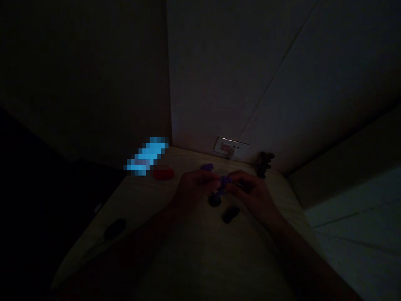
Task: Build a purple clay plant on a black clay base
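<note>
Object (pixel 224 181), purple, probably light and stiff with fragile thin parts, sits pinched between thumb and fingers of the left hand (pixel 194 184) and right hand (pixel 253 193) above the tabletop (pixel 200 240), toward its far edge, best held by its thicker middle.

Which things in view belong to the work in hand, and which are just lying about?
In the work:
purple piece, pinched by left hand and right hand
black disc below, probably
purple lump beyond, perhaps: matching colour

Lying about, apparently:
dark block
red object
bright blue object, blurred
dark oval thing, at left
dark knobbly object near the wall socket
</note>
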The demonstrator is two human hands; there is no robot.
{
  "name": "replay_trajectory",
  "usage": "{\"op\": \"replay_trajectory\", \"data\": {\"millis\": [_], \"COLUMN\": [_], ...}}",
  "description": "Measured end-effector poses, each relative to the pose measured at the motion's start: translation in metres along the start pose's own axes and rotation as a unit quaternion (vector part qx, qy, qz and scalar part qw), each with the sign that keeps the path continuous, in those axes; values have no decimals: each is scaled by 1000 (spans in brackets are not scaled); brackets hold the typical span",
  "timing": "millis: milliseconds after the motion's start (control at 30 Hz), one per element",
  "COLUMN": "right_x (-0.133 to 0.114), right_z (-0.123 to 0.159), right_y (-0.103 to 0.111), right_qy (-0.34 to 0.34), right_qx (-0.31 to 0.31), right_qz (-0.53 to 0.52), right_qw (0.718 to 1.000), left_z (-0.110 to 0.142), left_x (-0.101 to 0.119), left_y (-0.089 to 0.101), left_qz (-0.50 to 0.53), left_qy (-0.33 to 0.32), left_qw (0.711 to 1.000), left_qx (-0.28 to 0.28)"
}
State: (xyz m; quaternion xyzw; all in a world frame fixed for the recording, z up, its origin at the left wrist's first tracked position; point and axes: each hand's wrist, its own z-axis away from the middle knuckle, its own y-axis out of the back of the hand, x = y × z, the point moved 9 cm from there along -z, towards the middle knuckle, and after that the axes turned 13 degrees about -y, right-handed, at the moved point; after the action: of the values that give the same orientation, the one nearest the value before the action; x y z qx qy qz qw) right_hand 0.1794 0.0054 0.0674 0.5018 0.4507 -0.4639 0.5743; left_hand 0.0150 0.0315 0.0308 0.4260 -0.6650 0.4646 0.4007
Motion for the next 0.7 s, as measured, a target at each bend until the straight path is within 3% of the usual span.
{"op": "replay_trajectory", "data": {"millis": [700], "right_x": [1], "right_z": [0], "right_y": [0], "right_qy": [-10], "right_qx": [4], "right_qz": [-2], "right_qw": [1000], "left_z": [1], "left_x": [-5], "left_y": [1], "left_qz": [-2], "left_qy": [1], "left_qw": [1000], "left_qx": [0]}}
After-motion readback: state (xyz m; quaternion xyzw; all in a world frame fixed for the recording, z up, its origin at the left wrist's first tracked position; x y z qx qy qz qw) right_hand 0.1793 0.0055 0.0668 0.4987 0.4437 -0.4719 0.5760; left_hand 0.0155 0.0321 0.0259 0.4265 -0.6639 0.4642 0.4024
